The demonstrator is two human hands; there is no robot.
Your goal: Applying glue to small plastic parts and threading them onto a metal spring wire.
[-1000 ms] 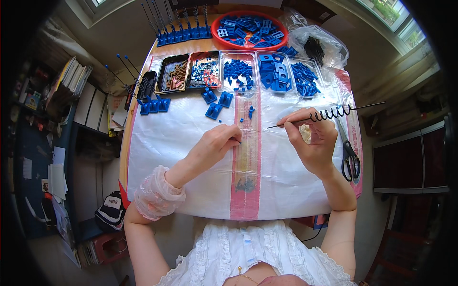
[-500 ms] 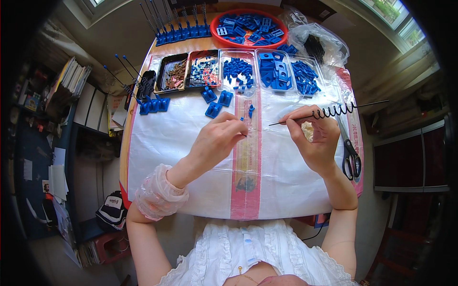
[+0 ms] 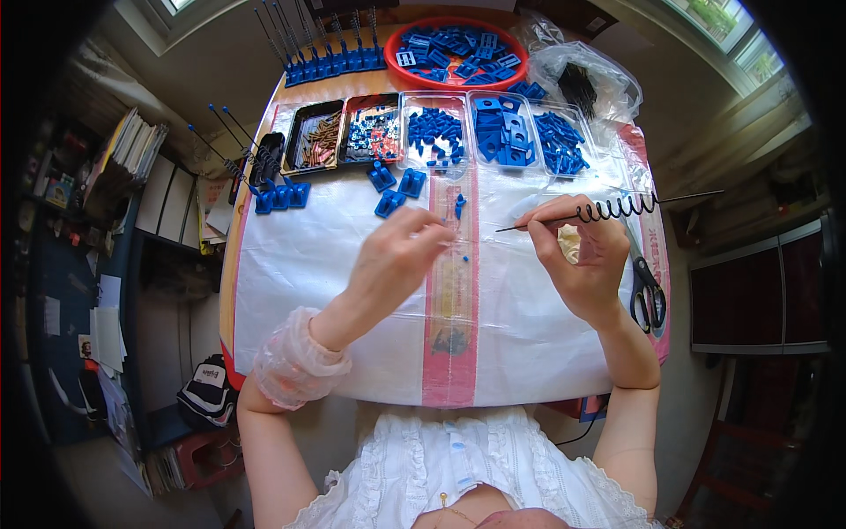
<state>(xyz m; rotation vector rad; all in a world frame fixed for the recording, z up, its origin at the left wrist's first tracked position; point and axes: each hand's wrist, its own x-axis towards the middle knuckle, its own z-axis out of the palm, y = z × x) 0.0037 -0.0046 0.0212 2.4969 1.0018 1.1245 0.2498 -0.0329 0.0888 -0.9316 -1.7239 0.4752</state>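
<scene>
at frame centre, the right hand [image 3: 583, 264] pinched a coiled black spring rod [image 3: 608, 210], while the left hand [image 3: 398, 257] hovered, fingers curled over the white table cover [image 3: 300, 264], its grasp unclear.

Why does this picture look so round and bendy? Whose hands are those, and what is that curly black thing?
The camera sits on a person's head and looks down, so you see their own two arms coming up from the bottom. Its lens is very wide, which bends straight edges near the rim.

The right hand pinches a thin black rod with a coiled spring round it. The left hand hovers over the table with fingers curled; whether it holds something tiny is hard to tell.

The table has a white cover. At the back lie clear trays of small blue plastic parts and a red round tray with more. Loose blue pieces lie nearer, and black scissors rest at the right.
</scene>
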